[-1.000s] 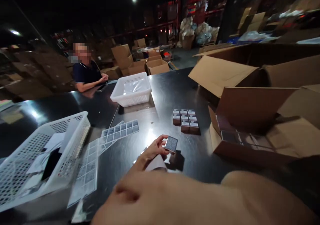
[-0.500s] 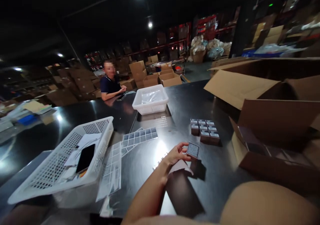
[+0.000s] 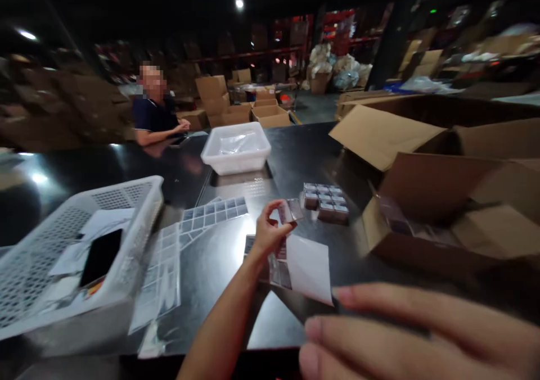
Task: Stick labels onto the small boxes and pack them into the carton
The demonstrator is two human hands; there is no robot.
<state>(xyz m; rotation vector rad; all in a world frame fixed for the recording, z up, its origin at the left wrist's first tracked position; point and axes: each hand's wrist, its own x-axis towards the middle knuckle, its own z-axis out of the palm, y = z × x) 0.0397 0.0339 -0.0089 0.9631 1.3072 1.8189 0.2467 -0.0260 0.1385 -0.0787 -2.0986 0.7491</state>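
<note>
The person's left hand point(image 3: 266, 236) pinches a small box point(image 3: 294, 209) between thumb and fingers, holding it up over the worktop point(image 3: 200, 301); from here its faces are too blurred to read. The right hand point(image 3: 392, 335) hangs close in front, its fingers stretched out and a little apart, with nothing visible in their grasp, though the palm is hidden from me. Just beyond those fingertips lies a white sheet point(image 3: 310, 267); whether they touch it I can't tell. More wrapped boxes point(image 3: 279, 276) sit beneath the left fingers, partly covered by the wrist, and a neat cluster of similar boxes point(image 3: 324, 197) stands just past them to the right. Off to the left of those fingers lie the gridded sheets point(image 3: 215, 214), while an open carton point(image 3: 379, 245) stands well to their right. I'd judge the step in hand to be handling that single box, one-handed for now. Any next move calls for a steady, gentle pinch, and for keeping clear of the pieces below.
</note>
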